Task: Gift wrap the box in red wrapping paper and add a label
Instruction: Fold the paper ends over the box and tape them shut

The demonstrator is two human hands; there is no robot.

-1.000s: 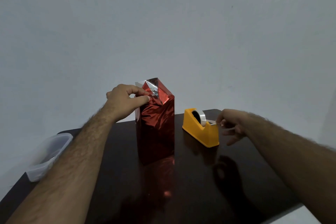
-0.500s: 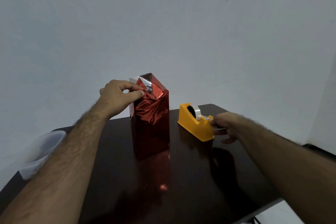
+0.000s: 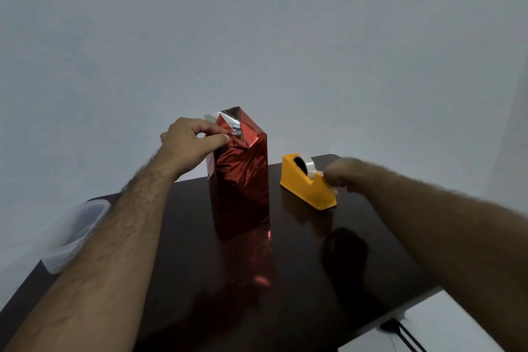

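The box (image 3: 241,180), covered in red wrapping paper, stands upright near the middle of the dark desk (image 3: 300,280), its top folded into a peak with silvery paper showing. The left hand (image 3: 190,143) pinches the folded paper at the upper left edge between thumb and fingertips. To the right, well apart from the box, sits a yellow tape dispenser (image 3: 307,183) — the right hand (image 3: 341,177) is at its cutting end, blurred, so I cannot tell its grip. A clear plastic container (image 3: 74,231) rests at the desk's left edge.
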